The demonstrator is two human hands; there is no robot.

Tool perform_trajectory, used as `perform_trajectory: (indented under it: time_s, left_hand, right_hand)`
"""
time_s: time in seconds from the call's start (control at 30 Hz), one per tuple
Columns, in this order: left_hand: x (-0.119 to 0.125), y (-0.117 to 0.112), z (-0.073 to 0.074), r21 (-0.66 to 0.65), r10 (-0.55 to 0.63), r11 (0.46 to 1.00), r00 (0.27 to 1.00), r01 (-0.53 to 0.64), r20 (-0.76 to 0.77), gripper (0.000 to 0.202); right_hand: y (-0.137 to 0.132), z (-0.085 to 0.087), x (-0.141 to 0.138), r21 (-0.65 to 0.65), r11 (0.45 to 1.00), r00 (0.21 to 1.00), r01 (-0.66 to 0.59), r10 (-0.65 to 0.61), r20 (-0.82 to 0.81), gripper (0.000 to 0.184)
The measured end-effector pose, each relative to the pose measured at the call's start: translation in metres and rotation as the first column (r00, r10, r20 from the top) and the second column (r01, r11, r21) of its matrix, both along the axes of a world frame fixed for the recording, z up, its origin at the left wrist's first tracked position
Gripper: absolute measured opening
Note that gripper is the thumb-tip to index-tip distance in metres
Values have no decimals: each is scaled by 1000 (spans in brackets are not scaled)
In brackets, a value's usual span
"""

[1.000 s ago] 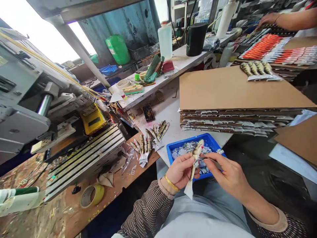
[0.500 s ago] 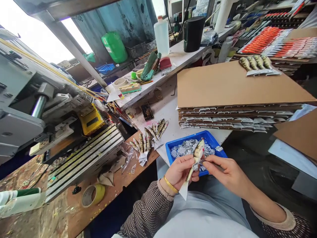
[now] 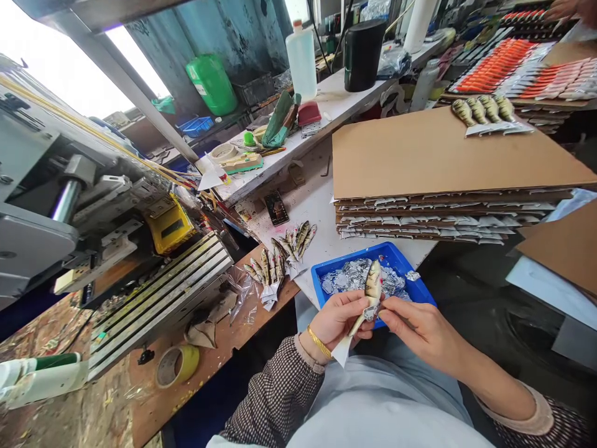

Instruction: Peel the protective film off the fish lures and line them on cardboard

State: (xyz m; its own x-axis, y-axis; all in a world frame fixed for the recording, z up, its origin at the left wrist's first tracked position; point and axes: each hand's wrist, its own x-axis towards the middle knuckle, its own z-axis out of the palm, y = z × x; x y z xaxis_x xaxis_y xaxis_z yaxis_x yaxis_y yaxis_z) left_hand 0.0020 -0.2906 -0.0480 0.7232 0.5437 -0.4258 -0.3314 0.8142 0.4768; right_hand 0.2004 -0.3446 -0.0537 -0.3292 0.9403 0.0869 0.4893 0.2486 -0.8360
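Note:
A fish-shaped fishing lure [image 3: 373, 281] with dark bars and a white tail piece [image 3: 342, 351] is held tilted in my left hand [image 3: 339, 316], between thumb and fingers. Wrapped partly round its rear body is a small piece of silver foil [image 3: 370, 312]. My right hand [image 3: 417, 326] is closed in a pinch at the foil's right edge, against the lure; its fingertips partly hide what they grip. Just beyond both hands, a blue tray [image 3: 316, 287] contains many crumpled foil pieces [image 3: 352, 277]. More barred lures [image 3: 268, 267] lie bunched on the bench to the left.
Stacked cardboard sheets [image 3: 433, 155] with lures between the layers stand at right, several barred lures [image 3: 485, 111] on top. Orange lures [image 3: 497, 65] lie beyond. A machine bed [image 3: 158, 305], yellow tape roll [image 3: 177, 367] and phone [image 3: 277, 208] are leftward. Part of another person's hand [image 3: 559, 9] shows at top right.
My right fingertips have moved in closer against the lure, and the foil lies flatter round it. Another person's hand has appeared at the top right. The view has shifted slightly.

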Motion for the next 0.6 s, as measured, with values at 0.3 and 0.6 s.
perform_trajectory:
  time_s: [0.3,0.6]
  left_hand:
    - [6,-1,-4,35,42,999,997,-40,-67,37]
    - [11,-6,-10,5,119,993,987,-119,-106,44]
  right_hand:
    - [-3,-6,-14,381,922,958,63,-163,235,39]
    - [-2,-13,-17,515,855,907,56,-259,332,39]
